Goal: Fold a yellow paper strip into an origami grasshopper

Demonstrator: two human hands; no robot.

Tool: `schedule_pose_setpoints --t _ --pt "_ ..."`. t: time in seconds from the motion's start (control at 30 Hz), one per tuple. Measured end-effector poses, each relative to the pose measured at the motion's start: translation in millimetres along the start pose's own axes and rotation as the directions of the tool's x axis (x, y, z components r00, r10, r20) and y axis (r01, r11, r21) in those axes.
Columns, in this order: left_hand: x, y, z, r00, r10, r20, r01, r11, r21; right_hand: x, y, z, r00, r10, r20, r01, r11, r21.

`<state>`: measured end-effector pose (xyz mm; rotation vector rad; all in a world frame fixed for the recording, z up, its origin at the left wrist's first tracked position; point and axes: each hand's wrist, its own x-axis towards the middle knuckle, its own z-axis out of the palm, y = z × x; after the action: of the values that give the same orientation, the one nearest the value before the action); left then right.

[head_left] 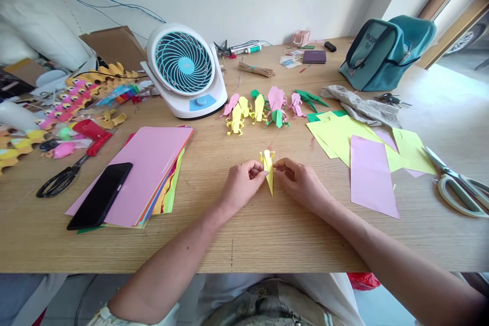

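Observation:
Between my hands, near the middle of the table, is a small folded yellow origami figure (268,175), its narrow point toward me and little folded limbs at the far end. My left hand (244,179) pinches its left side between thumb and fingers. At the right side, my right hand (300,181) has its fingertips closed against the paper's edge; the curled fingers partly hide the contact. Beyond them stands a group of finished-looking folded paper figures, among them a yellow one (236,119), a pink one (276,98) and a green one (278,118).
A paper stack (153,153) with a black phone (100,196) lies left, near black-handled scissors (63,178). A white fan (183,69) stands behind. Cut yellow (340,137) and pink sheets (370,175), large scissors (460,183), a grey cloth (359,104) and a teal bag (385,53) occupy the right.

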<state>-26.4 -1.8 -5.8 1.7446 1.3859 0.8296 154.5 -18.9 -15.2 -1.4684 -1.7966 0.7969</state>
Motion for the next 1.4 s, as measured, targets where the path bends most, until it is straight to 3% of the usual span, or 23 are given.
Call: schedule_pose_setpoints --t 0.07,0.17,0.33,0.43,0.67,0.87,0.97,1.13,1.23,1.4 --pt "-4.2 5.5 2.0 0.994 0.100 -0.040 -0.101 0.995 -0.021 2.4 0.9 1.0 1.000 0.020 0.021 -0.024 0.977 0.210" --pt "-9.7 11.1 3.9 0.974 0.223 -0.030 -0.224 0.973 -0.051 6.1 1.7 1.8 0.997 0.008 0.083 -0.047 0.875 0.482" --pt "-11.4 12.7 3.3 0.930 0.366 -0.012 -0.366 0.927 -0.080 5.7 -4.9 0.1 0.988 0.062 0.142 -0.142 0.728 0.671" --pt "-11.1 13.2 3.0 0.919 0.392 -0.050 -0.394 0.917 -0.063 3.0 -8.4 1.2 0.988 0.028 0.149 -0.122 0.735 0.668" --pt "-11.5 12.9 1.2 0.939 0.311 -0.146 -0.321 0.946 -0.048 0.7 -4.5 0.9 0.988 -0.027 0.152 -0.091 0.693 0.715" --pt "-8.7 9.3 1.3 0.944 0.318 -0.087 -0.325 0.941 -0.094 0.5 -13.5 -4.4 0.999 0.000 0.053 -0.029 0.833 0.552" --pt "-7.9 8.0 3.1 0.950 0.310 -0.041 -0.313 0.939 -0.144 1.9 -15.5 -4.3 0.999 0.049 0.007 -0.044 0.827 0.560" --pt "-6.7 7.8 2.3 0.984 0.167 -0.069 -0.180 0.921 -0.344 2.9 -15.6 -4.5 0.997 0.075 -0.014 -0.052 0.801 0.597" --pt "-5.3 8.4 1.6 0.992 0.123 -0.025 -0.121 0.885 -0.449 2.2 -14.8 -2.8 0.998 0.065 -0.005 -0.049 0.804 0.592" --pt "-3.7 6.5 4.1 0.993 0.097 -0.061 -0.114 0.887 -0.447 1.4 -12.3 1.1 0.998 0.048 0.047 -0.066 0.805 0.589"
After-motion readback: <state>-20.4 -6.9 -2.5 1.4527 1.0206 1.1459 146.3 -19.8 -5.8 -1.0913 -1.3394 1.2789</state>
